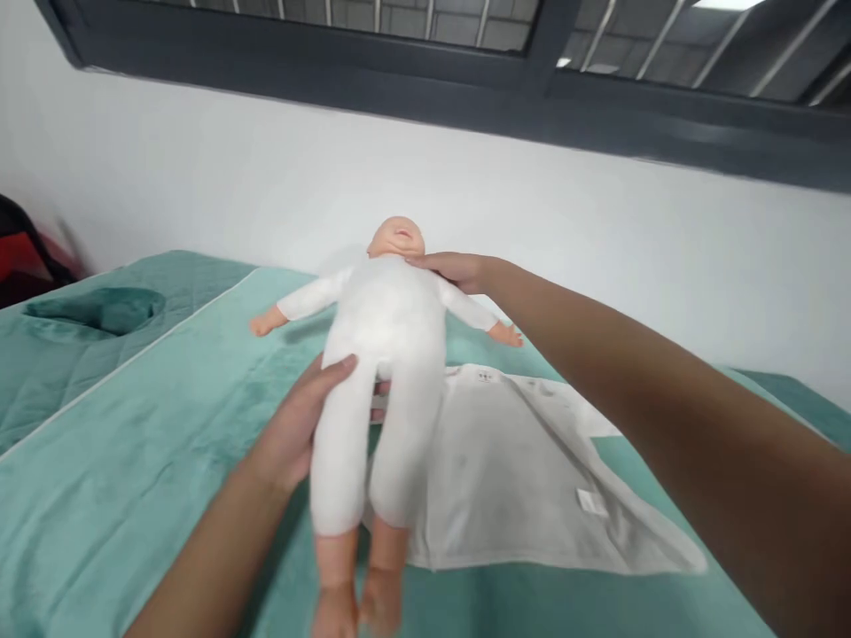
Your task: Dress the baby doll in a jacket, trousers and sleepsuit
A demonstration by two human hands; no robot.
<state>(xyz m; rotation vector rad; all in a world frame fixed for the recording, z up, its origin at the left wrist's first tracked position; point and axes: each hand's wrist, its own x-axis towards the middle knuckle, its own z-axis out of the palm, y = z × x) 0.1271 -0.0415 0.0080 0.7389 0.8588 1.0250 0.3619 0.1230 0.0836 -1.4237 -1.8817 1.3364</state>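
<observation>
And here we are over the bed (pixel 133 461), teal cover spread wide, with the doll (pixel 389 328) right in the middle of the action! It is face up, head pointing away toward the white wall (pixel 598 221), bare feet coming down at the bottom edge of the view (a bit blurred down there). Both little arms stick straight out to the sides.

The left hand (pixel 299 425) has a proper grip on the doll's lower body. The thumb is pressed across the front at the top of a leg, the fingers are tucked behind, and one fingertip peeks out between the legs. The right hand (pixel 452 268) comes in from the far side. Its fingers are stretched out flat, not curled, and laid on the doll's shoulder right at the neck, just under the chin.

The doll looks lifted clear of the cover, throwing a shadow beneath its arm. Just beside it, on the right, a white garment (pixel 525 461) lies opened out flat on the bed, a small label showing near its lower edge. The doll's legs overlap the garment's left edge in this view.

Off to the left, a darker teal bundle (pixel 99 310) sits on the cover, and a dark window frame (pixel 399 80) runs above the wall.
</observation>
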